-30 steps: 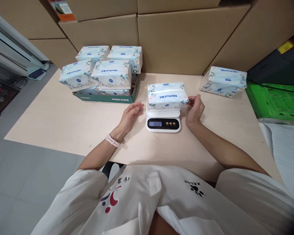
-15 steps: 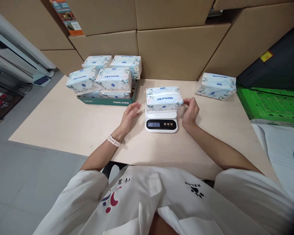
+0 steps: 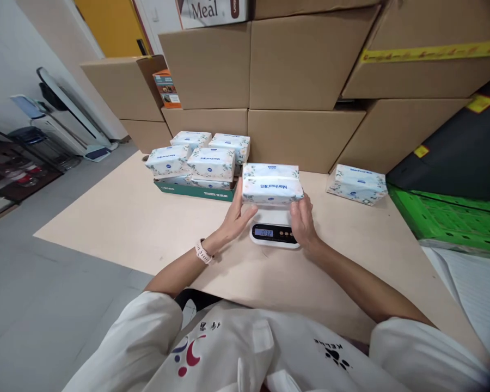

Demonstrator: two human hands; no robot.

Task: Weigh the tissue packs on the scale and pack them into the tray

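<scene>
A pack of tissues [image 3: 271, 185], pale blue with a leaf print, is between my two hands over the white digital scale [image 3: 275, 215]. My left hand [image 3: 234, 215] grips its left end, thumb stretched toward the front. Against its right end press the fingers of my right hand [image 3: 303, 220], which covers part of the scale's buttons. The scale's display [image 3: 264, 232] appears to read 1032. Whether the pack still touches the weighing plate, I cannot tell. Several like packs [image 3: 211, 163] are stacked in a green box [image 3: 194, 191] to the left.
Another tissue pack [image 3: 357, 184] lies at the right on the pale wooden table [image 3: 122, 218]. Large cardboard boxes [image 3: 302, 139] form a wall along the back. A green plastic crate [image 3: 453, 218] stands beyond the table's right edge.
My left hand has moved from beside the scale onto the pack's left end. My right hand has closed in on the right end. The view has tilted up.
</scene>
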